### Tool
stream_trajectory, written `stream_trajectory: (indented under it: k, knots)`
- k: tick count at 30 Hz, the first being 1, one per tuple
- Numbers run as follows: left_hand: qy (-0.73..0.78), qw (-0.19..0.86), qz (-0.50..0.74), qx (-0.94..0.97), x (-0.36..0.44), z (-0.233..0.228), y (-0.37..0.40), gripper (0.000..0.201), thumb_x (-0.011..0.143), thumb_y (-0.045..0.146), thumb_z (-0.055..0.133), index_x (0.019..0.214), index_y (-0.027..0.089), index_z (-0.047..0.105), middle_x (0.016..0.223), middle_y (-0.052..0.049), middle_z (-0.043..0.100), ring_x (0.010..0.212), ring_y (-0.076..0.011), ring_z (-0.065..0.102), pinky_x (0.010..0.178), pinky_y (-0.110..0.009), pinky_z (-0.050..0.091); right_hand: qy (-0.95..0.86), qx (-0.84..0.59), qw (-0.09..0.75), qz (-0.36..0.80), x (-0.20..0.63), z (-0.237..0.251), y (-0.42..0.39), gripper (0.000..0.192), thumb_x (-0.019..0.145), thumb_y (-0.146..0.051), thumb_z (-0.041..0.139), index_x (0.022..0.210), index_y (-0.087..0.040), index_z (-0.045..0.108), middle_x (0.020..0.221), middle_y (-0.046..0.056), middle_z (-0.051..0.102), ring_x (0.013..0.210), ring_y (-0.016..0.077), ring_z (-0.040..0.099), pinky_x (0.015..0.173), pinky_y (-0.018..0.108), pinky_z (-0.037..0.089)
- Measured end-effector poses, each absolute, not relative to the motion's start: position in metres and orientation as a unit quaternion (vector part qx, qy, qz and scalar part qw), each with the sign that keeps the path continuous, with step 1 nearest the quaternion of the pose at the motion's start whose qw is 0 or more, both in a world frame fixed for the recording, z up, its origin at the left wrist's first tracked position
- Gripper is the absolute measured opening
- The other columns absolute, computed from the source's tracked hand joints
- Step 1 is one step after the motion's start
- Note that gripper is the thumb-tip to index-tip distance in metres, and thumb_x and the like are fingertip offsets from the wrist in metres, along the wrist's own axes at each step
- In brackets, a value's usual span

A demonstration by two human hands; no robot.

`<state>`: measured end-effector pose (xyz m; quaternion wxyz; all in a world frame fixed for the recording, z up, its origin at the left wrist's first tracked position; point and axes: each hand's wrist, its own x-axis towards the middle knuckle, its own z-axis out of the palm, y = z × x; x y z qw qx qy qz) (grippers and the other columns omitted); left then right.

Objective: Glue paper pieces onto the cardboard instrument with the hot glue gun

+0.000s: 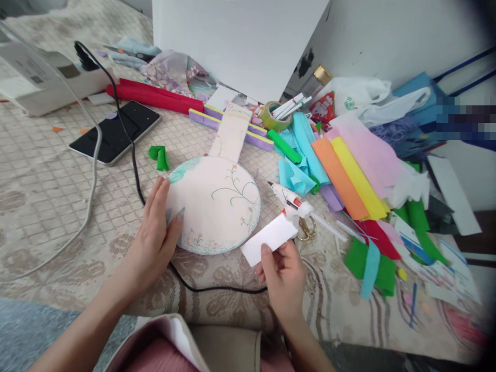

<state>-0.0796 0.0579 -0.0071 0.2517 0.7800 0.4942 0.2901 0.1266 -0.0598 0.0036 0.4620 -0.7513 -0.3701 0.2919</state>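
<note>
A round white disc (209,206) with drawn green vines and small orange flowers lies on the patterned cloth in front of me. My left hand (160,222) rests at its left edge, fingers stretched out and thumb over the rim. In my right hand (282,266) a small white paper strip (269,238) is pinched between thumb and fingers, just off the disc's lower right edge. Touching the disc's top edge is a decorated pale strip (231,132). A hot glue gun (289,199) lies right of the disc, beside gold-handled scissors (308,229).
Coloured crepe paper pieces (341,175) crowd the right side. A black phone (116,132) lies at left, crossed by a black cable (135,175) and a white cable (95,175). Behind stand a large white board (236,46) and a tape roll (273,116) holding markers.
</note>
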Motion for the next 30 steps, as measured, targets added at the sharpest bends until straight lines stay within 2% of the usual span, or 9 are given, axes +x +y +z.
stream_trajectory:
  k: [7, 9, 11, 13, 14, 16, 19, 23, 30]
  knots:
    - [0.492, 0.268, 0.272, 0.782, -0.081, -0.007, 0.057, 0.067, 0.093, 0.031, 0.039, 0.149, 0.027, 0.001, 0.157, -0.006, 0.006, 0.144, -0.0237, 0.008, 0.116, -0.049, 0.013, -0.397, -0.772, 0.435, 0.238, 0.131, -0.003, -0.053, 0.016, 0.086, -0.035, 0.056, 0.092, -0.020, 0.055, 0.059, -0.001, 0.058, 0.047, 0.0128, 0.054, 0.042, 0.024, 0.044]
    - [0.482, 0.276, 0.258, 0.791, -0.084, -0.007, 0.057, 0.082, 0.088, 0.039, 0.049, 0.149, 0.026, -0.004, 0.158, -0.007, 0.001, 0.144, -0.0271, 0.005, 0.115, -0.052, 0.013, -0.402, -0.773, 0.431, 0.235, 0.131, -0.002, -0.052, 0.016, 0.087, -0.035, 0.056, 0.093, -0.020, 0.055, 0.059, -0.001, 0.058, 0.047, 0.0129, 0.053, 0.042, 0.024, 0.043]
    - [0.467, 0.288, 0.241, 0.800, -0.088, -0.008, 0.059, 0.107, 0.074, 0.047, 0.066, 0.148, 0.025, -0.008, 0.157, -0.011, -0.004, 0.143, -0.0326, 0.001, 0.112, -0.056, 0.016, -0.405, -0.767, 0.434, 0.244, 0.130, 0.000, -0.052, 0.015, 0.087, -0.035, 0.055, 0.093, -0.020, 0.055, 0.059, -0.002, 0.057, 0.047, 0.0126, 0.052, 0.043, 0.025, 0.042]
    - [0.463, 0.299, 0.219, 0.805, -0.091, -0.009, 0.061, 0.128, 0.057, 0.045, 0.080, 0.148, 0.027, -0.010, 0.156, -0.012, -0.010, 0.142, -0.0376, -0.001, 0.108, -0.059, 0.021, -0.410, -0.762, 0.435, 0.248, 0.130, 0.001, -0.052, 0.014, 0.088, -0.034, 0.054, 0.092, -0.020, 0.054, 0.058, -0.003, 0.055, 0.046, 0.0123, 0.051, 0.042, 0.024, 0.041]
    - [0.466, 0.303, 0.204, 0.805, -0.092, -0.009, 0.061, 0.132, 0.053, 0.040, 0.083, 0.148, 0.029, -0.009, 0.156, -0.012, -0.013, 0.142, -0.0391, -0.002, 0.107, -0.060, 0.025, -0.414, -0.762, 0.432, 0.245, 0.130, 0.002, -0.052, 0.013, 0.088, -0.033, 0.054, 0.091, -0.020, 0.054, 0.057, -0.003, 0.054, 0.046, 0.0122, 0.051, 0.043, 0.024, 0.041]
    - [0.473, 0.305, 0.188, 0.805, -0.092, -0.010, 0.062, 0.132, 0.052, 0.031, 0.083, 0.147, 0.031, -0.008, 0.156, -0.012, -0.015, 0.141, -0.0403, -0.001, 0.104, -0.060, 0.028, -0.427, -0.765, 0.423, 0.232, 0.130, 0.002, -0.052, 0.012, 0.088, -0.033, 0.054, 0.090, -0.020, 0.054, 0.057, -0.003, 0.053, 0.048, 0.0122, 0.050, 0.044, 0.025, 0.040]
    - [0.471, 0.287, 0.196, 0.811, -0.089, -0.012, 0.062, 0.126, 0.056, 0.026, 0.080, 0.148, 0.030, -0.006, 0.156, -0.013, -0.014, 0.142, -0.0385, -0.004, 0.106, -0.059, 0.025, -0.446, -0.766, 0.408, 0.217, 0.129, 0.004, -0.052, 0.012, 0.089, -0.032, 0.052, 0.086, -0.021, 0.052, 0.059, -0.003, 0.052, 0.049, 0.0119, 0.048, 0.046, 0.025, 0.039]
    - [0.472, 0.270, 0.197, 0.816, -0.086, -0.012, 0.060, 0.122, 0.060, 0.026, 0.079, 0.148, 0.027, -0.004, 0.156, -0.016, -0.012, 0.142, -0.0373, -0.004, 0.108, -0.058, 0.021, -0.459, -0.770, 0.391, 0.209, 0.127, 0.006, -0.054, 0.015, 0.089, -0.032, 0.051, 0.079, -0.021, 0.049, 0.057, -0.004, 0.047, 0.050, 0.0118, 0.047, 0.048, 0.025, 0.038]
    - [0.474, 0.272, 0.203, 0.813, -0.086, -0.012, 0.060, 0.121, 0.060, 0.028, 0.079, 0.148, 0.031, -0.005, 0.156, -0.013, -0.012, 0.142, -0.0382, -0.002, 0.108, -0.060, 0.021, -0.446, -0.765, 0.408, 0.222, 0.116, 0.003, -0.057, 0.016, 0.088, -0.031, 0.052, 0.077, -0.020, 0.048, 0.055, -0.005, 0.047, 0.047, 0.0106, 0.047, 0.046, 0.023, 0.040]
